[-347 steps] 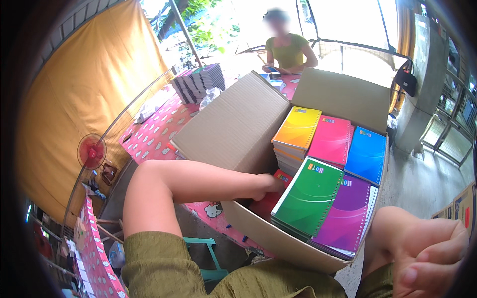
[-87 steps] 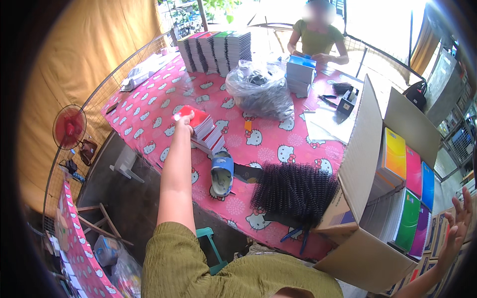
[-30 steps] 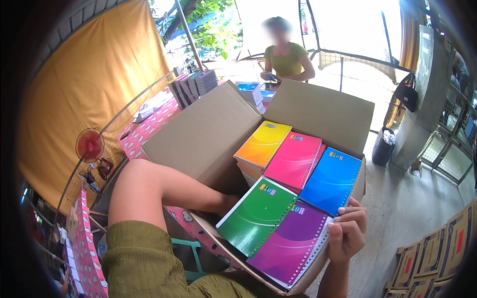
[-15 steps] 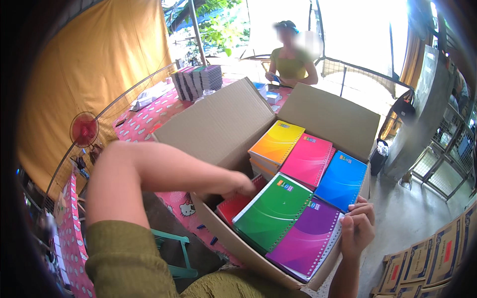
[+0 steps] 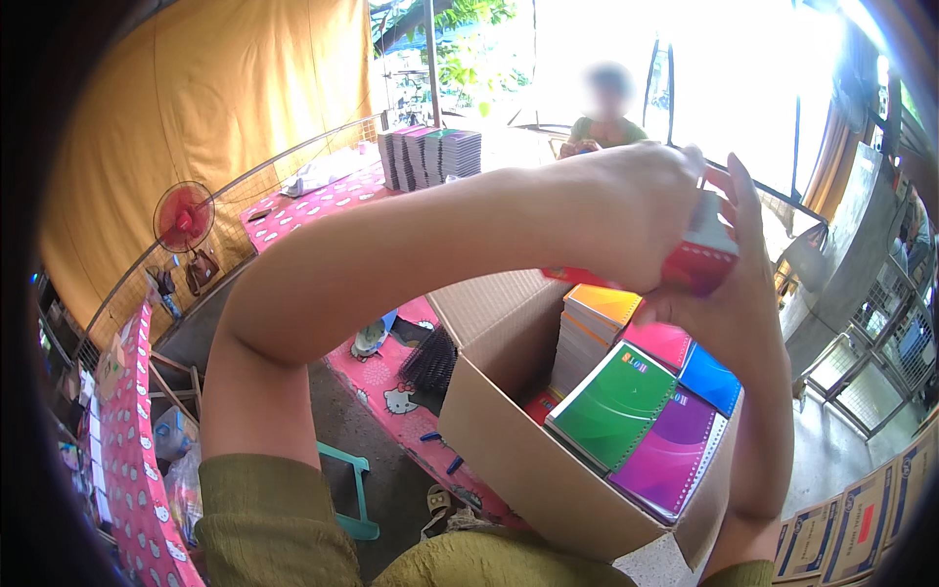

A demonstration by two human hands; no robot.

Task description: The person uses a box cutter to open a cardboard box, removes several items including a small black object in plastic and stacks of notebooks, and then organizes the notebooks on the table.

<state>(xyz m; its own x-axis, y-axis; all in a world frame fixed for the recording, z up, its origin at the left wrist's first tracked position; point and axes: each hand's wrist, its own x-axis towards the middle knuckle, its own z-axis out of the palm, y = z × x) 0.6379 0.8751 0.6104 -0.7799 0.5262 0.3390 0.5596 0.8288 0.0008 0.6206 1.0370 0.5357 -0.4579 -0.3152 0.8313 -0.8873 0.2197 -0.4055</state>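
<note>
Above the open cardboard box [image 5: 538, 474], my left hand [image 5: 626, 210] and my right hand [image 5: 738, 289] grip red notebooks [image 5: 702, 266] between them. My left forearm crosses in front and hides most of these notebooks, so I cannot tell how many there are. The fingers of my right hand reach up along their side. Inside the box, stacks show a green notebook [image 5: 614, 406], a purple one [image 5: 675, 455], a blue one [image 5: 716, 380], a pink one [image 5: 655, 344] and a yellow-orange one [image 5: 599, 303] on top. A bit of red cover [image 5: 540, 407] shows lower down at the left.
Stacked notebooks [image 5: 430, 158] stand on the far pink-patterned table [image 5: 367, 386], with black binding coils [image 5: 430, 360] nearer. A person [image 5: 608, 127] is across it. Left are a red fan [image 5: 184, 217] and another pink table; a teal stool [image 5: 357, 484] stands below. Cartons [image 5: 861, 519] are at lower right.
My left hand has come up out of the box with red notebooks. My right hand has left the box's right edge and joined it. The view has shifted, and the person opposite sits lower.
</note>
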